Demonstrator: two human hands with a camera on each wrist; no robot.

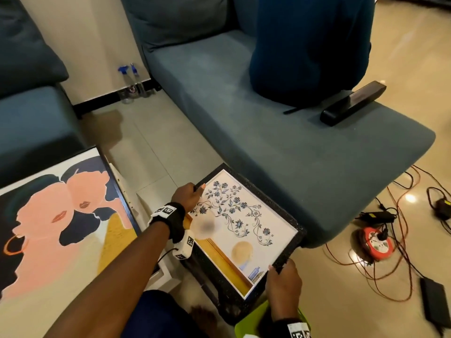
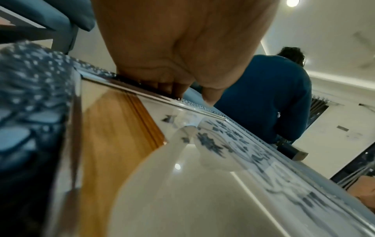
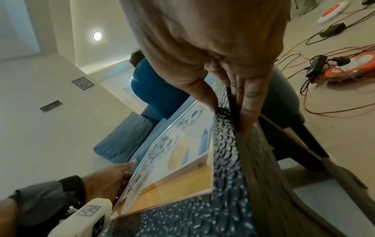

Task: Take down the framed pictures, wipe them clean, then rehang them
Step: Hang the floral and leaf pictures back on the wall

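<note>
Black, pebbled moulding edges the floral picture [image 1: 240, 223], which in the head view is held tilted just in front of the blue sofa [image 1: 280, 132], above the tiled floor [image 1: 146, 142]. The left hand [image 1: 188, 195] grips its far left edge, thumb lying on the glass side and fingers curled behind the moulding. The right hand [image 1: 283, 282] pinches the near right corner, thumb on top. Two framed pictures show: this one, and a large painting of two faces [image 1: 58, 223] lying flat at the left. Two spray bottles [image 1: 130, 81] stand on the floor by the wall. One seated person in a blue top [image 1: 310, 45] is on the sofa, beside one long black bar [image 1: 353, 102]. An orange cable reel [image 1: 374, 243] and loose cables lie on the floor to the right.

From the left wrist, the left hand [image 2: 178, 48] closes over the frame's rim, fingertips [image 2: 172, 88] tucked behind the moulding; the floral picture [image 2: 213, 141] runs away below it, its glass reflecting the ceiling.

From the right wrist, the right hand [image 3: 213, 48] clamps the textured moulding between thumb and flat fingers [image 3: 249, 102]. The floral picture [image 3: 182, 152] stretches toward the left hand [image 3: 109, 178], which holds the opposite edge. One orange cable reel [image 3: 349, 67] sits on the floor.
</note>
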